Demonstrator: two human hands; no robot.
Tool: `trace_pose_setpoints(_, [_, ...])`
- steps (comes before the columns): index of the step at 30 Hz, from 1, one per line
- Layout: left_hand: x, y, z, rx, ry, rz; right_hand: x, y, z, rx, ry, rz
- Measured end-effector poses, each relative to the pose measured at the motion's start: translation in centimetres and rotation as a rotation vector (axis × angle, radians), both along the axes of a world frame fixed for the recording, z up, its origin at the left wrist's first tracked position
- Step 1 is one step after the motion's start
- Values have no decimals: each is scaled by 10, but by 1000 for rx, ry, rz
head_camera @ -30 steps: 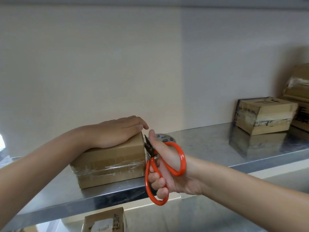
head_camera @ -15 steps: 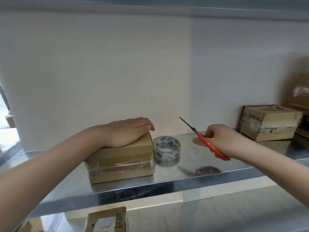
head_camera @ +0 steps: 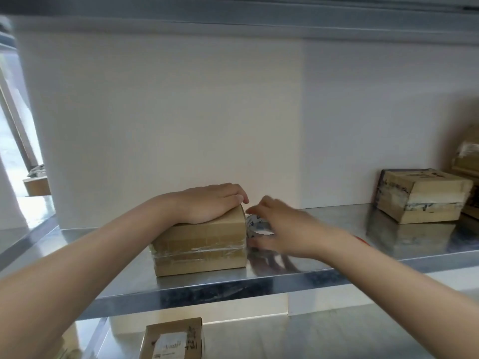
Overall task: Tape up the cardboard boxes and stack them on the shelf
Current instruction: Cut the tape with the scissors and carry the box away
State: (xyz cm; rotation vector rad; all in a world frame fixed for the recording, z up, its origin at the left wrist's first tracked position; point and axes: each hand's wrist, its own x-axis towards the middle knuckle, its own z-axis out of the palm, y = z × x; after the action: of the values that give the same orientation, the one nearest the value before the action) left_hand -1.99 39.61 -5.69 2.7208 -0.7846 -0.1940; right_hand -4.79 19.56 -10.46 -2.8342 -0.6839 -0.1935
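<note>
A taped brown cardboard box [head_camera: 199, 252] sits on the metal shelf [head_camera: 337, 221] near its front edge. My left hand [head_camera: 212, 202] lies palm-down on the box's top, with the fingers curled over its right edge. Just right of the box stands a clear tape roll [head_camera: 255, 225] with blue print, mostly covered by my right hand [head_camera: 282, 229], whose blurred fingers wrap around it. A sliver of the red scissors [head_camera: 362, 240] shows on the shelf behind my right forearm.
Another taped box [head_camera: 422, 195] stands at the back right of the shelf, with stacked boxes [head_camera: 466, 161] at the far right edge. A labelled box [head_camera: 173, 340] sits on the lower shelf. An upper shelf [head_camera: 259, 19] runs overhead.
My right hand has let go of the scissors, which now lie on the shelf, and has moved left onto the tape roll. My left hand has stayed on the box.
</note>
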Motion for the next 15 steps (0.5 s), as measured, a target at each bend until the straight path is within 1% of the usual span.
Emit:
trace_pose_setpoints(1, [-1, 0, 0, -4, -1, 5, 6, 9, -8, 6, 35, 36])
trace_pose_setpoints(3, [-2, 3, 1, -6, -4, 17, 17, 14, -19, 98, 54, 40])
trace_pose_setpoints(6, [-7, 14, 1, 6, -4, 32, 23, 2, -24, 203, 83, -32])
trace_pose_setpoints(12, [-11, 23, 1, 31, -4, 55, 27, -5, -29, 194, 80, -104])
trace_pose_setpoints(15, [-10, 37, -1, 24, 0, 64, 27, -21, -25, 173, 68, -200])
